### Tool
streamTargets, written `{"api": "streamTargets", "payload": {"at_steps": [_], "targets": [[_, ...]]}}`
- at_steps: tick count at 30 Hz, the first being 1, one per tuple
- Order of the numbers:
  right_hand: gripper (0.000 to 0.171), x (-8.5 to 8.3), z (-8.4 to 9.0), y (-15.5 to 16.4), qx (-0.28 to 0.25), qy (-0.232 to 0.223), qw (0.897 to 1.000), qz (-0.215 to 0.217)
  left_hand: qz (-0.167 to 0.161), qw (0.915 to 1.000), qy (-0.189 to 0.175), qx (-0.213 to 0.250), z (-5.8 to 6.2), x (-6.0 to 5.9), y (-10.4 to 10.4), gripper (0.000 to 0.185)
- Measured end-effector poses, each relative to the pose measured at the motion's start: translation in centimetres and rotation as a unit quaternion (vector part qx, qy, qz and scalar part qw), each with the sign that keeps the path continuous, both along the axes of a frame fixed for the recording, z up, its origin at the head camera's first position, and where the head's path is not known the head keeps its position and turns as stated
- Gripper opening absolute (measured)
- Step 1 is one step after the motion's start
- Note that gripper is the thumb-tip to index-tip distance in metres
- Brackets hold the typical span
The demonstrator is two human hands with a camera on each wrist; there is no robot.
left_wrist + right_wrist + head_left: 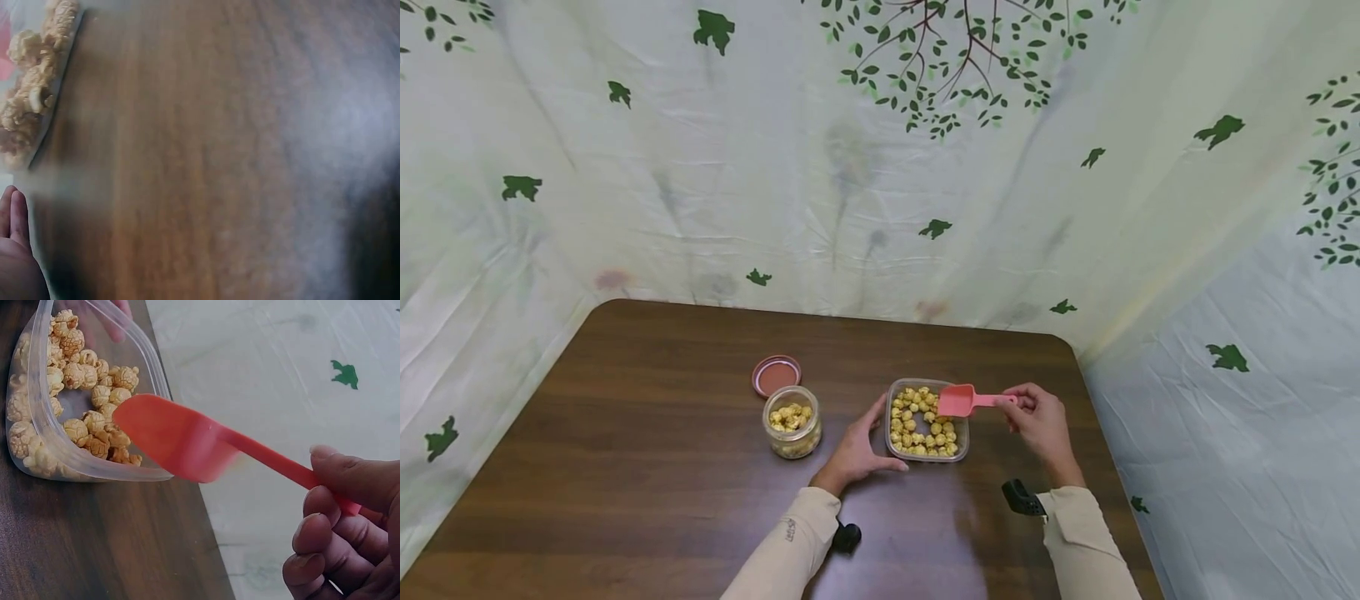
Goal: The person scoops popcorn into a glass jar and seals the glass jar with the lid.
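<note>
My right hand point(1043, 423) pinches the handle end of a pink-red plastic scoop point(181, 439) between thumb and fingers. Its bowl hangs over the right rim of a clear plastic container point(925, 459), and no popcorn shows in it. Round yellow popcorn point(75, 372) lines the container, leaving a bare patch of floor in the middle. My left hand point(861, 452) lies along the container's left side, fingers straight and thumb spread toward the near corner. Only part of that hand point(19, 250) enters the left wrist view, beside the popcorn-filled container wall.
Left of my left hand stands a clear jar point(793, 442) with popcorn inside, its mouth uncovered. A round reddish lid point(777, 376) lies just behind the jar on the brown wooden table point(662, 467). A leaf-patterned cloth point(775, 167) hangs behind the table's far edge.
</note>
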State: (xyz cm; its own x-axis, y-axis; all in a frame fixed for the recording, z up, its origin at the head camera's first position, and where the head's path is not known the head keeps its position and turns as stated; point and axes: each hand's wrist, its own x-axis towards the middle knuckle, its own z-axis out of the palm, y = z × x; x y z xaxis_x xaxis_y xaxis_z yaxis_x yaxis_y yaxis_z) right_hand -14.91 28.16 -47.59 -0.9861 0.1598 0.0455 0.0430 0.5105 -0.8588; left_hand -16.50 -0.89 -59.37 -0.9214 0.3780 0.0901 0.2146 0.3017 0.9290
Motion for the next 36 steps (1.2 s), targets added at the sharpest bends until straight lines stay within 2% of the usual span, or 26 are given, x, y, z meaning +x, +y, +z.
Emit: {"api": "streamTargets", "payload": {"at_steps": [9, 15, 29, 36], "targets": [[0.026, -0.2, 0.8, -0.8, 0.055, -0.032, 0.998, 0.001, -0.001, 0.9999, -0.014, 0.003, -0.1, 0.0, 0.3, 0.121], [0.026, -0.4, 1.1, -1.5, 0.088, -0.036, 0.995, 0.012, -0.002, 0.9998, -0.015, 0.009, 0.0, -0.3, 0.6, 0.122], [0.023, -0.7, 0.9, -2.7, 0.125, -0.024, 0.991, 0.029, 0.005, 0.9991, -0.032, 0.027, -0.1, -0.4, 0.9, 0.116], [0.023, -1.1, 0.1, -2.8, 0.123, -0.053, 0.991, 0.023, 0.0, 0.9991, -0.034, 0.026, -0.1, -0.4, 1.0, 0.114]]}}
